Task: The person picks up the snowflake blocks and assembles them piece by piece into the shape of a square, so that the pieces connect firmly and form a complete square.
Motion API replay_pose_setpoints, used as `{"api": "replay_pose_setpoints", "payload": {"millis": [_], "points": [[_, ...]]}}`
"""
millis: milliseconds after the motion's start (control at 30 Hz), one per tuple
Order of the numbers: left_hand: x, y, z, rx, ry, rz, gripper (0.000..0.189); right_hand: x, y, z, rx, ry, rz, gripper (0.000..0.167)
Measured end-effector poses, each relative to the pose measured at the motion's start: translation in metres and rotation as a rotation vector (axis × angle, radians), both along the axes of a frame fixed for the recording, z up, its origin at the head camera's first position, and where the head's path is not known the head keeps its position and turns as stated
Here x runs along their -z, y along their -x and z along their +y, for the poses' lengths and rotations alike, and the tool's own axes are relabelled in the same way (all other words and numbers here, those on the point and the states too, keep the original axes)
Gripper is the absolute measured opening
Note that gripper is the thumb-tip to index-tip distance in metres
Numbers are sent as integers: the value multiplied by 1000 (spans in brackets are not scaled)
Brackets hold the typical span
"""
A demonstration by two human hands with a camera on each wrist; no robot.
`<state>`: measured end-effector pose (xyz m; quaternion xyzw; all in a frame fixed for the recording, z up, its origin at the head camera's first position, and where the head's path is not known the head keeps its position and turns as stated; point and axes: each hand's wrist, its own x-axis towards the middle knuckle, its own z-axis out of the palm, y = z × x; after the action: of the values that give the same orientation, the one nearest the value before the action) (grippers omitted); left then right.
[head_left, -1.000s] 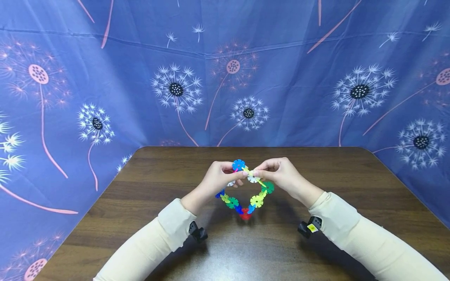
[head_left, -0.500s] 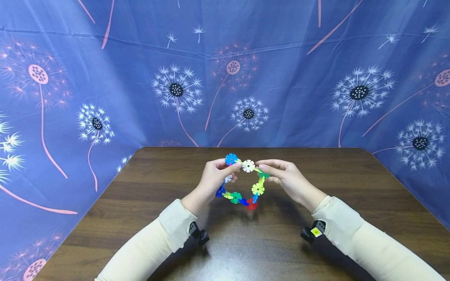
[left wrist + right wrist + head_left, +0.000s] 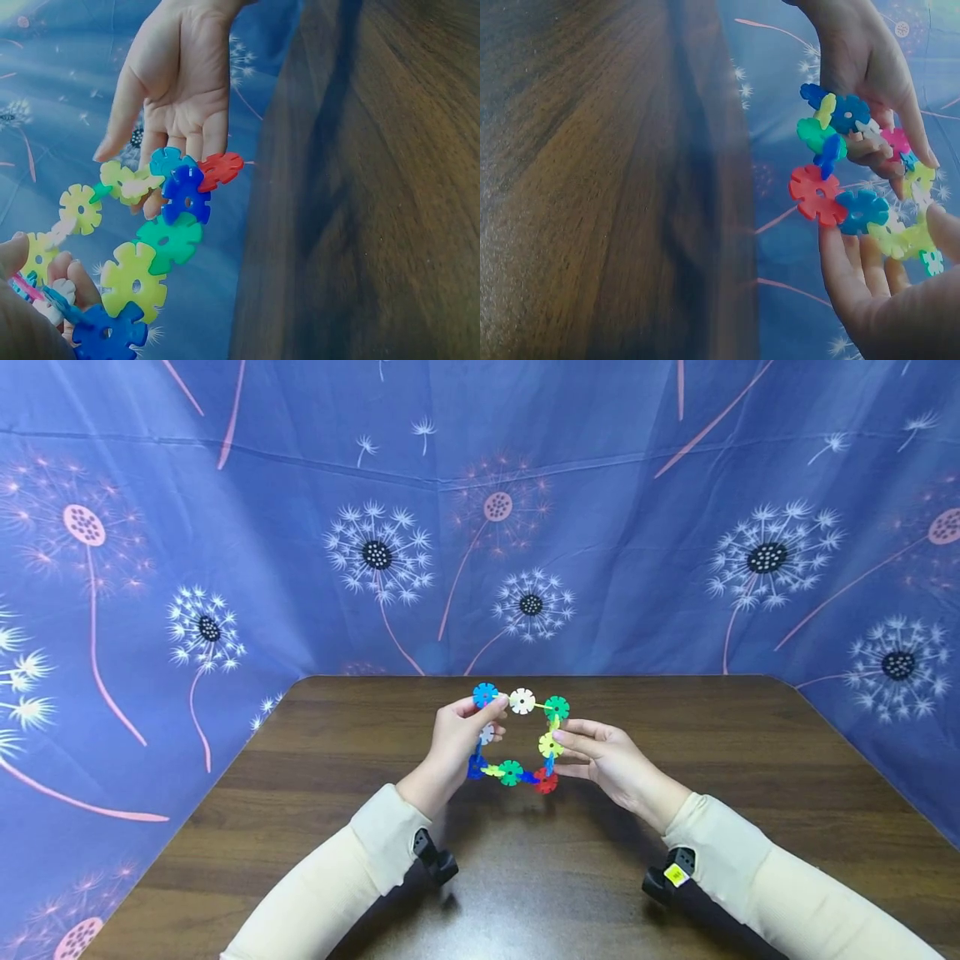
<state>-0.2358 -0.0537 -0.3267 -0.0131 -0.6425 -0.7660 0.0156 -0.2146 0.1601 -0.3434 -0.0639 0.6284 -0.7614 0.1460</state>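
Notched plastic snowflake discs are joined edge to edge into a closed ring, roughly square and held up above the table. Along its top are a blue disc, a white disc and a green disc; a red disc forms the lower right corner. My left hand pinches the upper left part between thumb and fingers. At the right side my right hand holds the ring, thumb on a yellow disc, fingers behind. In the right wrist view, fingers partly cover the pink disc.
A brown wooden table lies below both hands. Behind it hangs a blue cloth printed with dandelions. Black wrist cameras sit at both cream sleeves.
The ring has opened from a diamond into a squarer shape and turned flatter towards the head camera. My right hand has slid from the white disc at the top down to the right side.
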Motion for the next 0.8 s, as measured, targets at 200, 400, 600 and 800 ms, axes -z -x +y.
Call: {"api": "replay_pose_setpoints", "payload": {"millis": [200, 400, 600, 800], "points": [[0, 4, 2, 33, 24, -22, 33, -1, 3, 1, 75, -26, -23, 27], [5, 13, -2, 147, 245, -20, 25, -2, 10, 6, 133, -45, -76, 13], [16, 27, -7, 301, 358, -53, 33, -2, 27, 12, 157, -117, -136, 44], [28, 45, -7, 354, 361, -89, 29, 5, 47, 16, 137, -196, -191, 63]]}}
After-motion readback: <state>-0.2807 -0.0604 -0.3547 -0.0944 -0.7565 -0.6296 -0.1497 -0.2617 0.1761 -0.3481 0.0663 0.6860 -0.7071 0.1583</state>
